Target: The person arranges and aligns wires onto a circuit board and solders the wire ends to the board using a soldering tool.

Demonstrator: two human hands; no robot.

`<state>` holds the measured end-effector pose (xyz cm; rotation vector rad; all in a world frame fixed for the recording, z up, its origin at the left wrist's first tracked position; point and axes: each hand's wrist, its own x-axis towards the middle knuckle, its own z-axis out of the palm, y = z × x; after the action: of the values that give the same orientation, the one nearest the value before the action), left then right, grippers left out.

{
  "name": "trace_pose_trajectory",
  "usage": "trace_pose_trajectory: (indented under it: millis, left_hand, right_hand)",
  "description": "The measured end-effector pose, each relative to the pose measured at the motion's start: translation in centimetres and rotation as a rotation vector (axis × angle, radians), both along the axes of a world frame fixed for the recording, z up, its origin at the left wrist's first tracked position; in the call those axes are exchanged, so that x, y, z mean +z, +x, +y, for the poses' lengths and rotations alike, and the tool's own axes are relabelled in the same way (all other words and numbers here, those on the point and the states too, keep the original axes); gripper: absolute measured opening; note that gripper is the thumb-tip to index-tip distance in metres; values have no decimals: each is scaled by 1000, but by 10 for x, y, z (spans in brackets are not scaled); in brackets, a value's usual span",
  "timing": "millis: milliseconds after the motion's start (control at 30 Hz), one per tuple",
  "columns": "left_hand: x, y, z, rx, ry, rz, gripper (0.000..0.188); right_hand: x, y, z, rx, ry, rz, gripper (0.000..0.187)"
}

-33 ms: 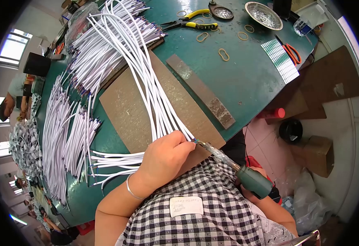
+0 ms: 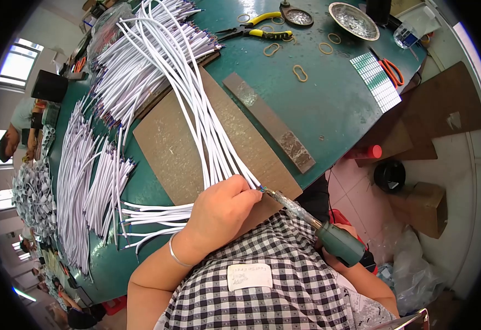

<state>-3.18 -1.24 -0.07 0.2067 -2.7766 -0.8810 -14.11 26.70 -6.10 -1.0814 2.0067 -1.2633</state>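
Note:
My left hand (image 2: 221, 212) is closed over the lower ends of a bundle of white cables (image 2: 210, 137). The cables fan up across a brown board (image 2: 163, 146). My right hand (image 2: 352, 231) wraps round the dark green handle of a soldering iron (image 2: 339, 245), which covers most of its fingers. The iron slants up and left, and its tip is at the coloured wire end poking out by my left thumb. Whether the tip touches that wire, I cannot make out. Several more white cables (image 2: 155, 214) lie beneath my left hand, pointing left.
Piles of white cables (image 2: 75, 187) cover the left of the green table (image 2: 334, 99). A metal bar (image 2: 270, 124) lies beside the board. Farther off are yellow-handled pliers (image 2: 262, 34), rubber bands (image 2: 300, 73), a metal bowl (image 2: 353, 22), orange-handled scissors (image 2: 392, 73) and a green-white sheet (image 2: 375, 81).

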Motion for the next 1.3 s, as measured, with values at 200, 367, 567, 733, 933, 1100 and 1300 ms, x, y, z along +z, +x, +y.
trace_pose_trajectory:
  millis: [200,367,567,733,933,1100,1300]
  left_hand:
    - [-2,-2,-2,24,30,35,14]
    - [-5,-1,-4,7,34,66,15]
    - [-5,-1,-5,-3,39,70,15]
    - [-2,-3,-6,-13,55,35,14]
    - [-1,-5,-6,-20,68,22,16]
    - [0,-5,-7,-14,79,7,15]
    - [1,-5,-8,-24,71,-19,14]
  right_hand:
    - [-3,1,2,-27,52,15,17]
    - [0,-1,1,-9,46,-10,17]
    - [-1,-1,1,10,2,1,16]
    - [-9,2,6,-7,-18,60,16]
    - [-14,4,12,-30,47,95,17]
    - [-13,1,9,23,-24,106,24]
    - [-12,4,10,-25,-9,-37,27]
